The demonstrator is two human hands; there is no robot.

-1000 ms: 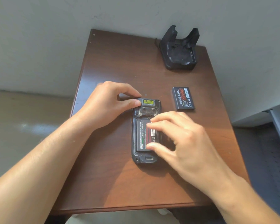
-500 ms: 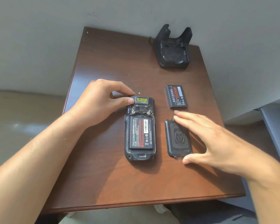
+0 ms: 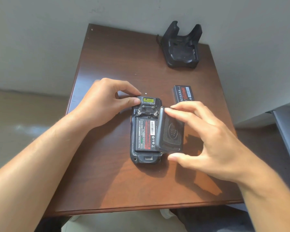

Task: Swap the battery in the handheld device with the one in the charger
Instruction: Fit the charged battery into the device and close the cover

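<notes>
The black handheld device [image 3: 145,157] lies face down in the middle of the brown table [image 3: 117,181], its back open with a battery [image 3: 145,133] seated in the bay. My left hand [image 3: 104,102] pinches the device's top left corner. My right hand [image 3: 206,136] holds the black back cover [image 3: 170,133] tilted on edge along the device's right side, fingers at its top and thumb at its bottom. A second battery [image 3: 183,93] lies flat on the table to the upper right, partly behind my fingers. The black charger cradle [image 3: 182,47] stands at the far right, its slot showing no battery.
The table stands against a grey wall. Its right edge drops off beside a grey ledge [image 3: 286,131]. Bare wood shows in front of the device, toward the near edge.
My right hand has picked the back cover up off the table and brought it, tilted, against the device's right side. The left hand has kept its hold on the device's top.
</notes>
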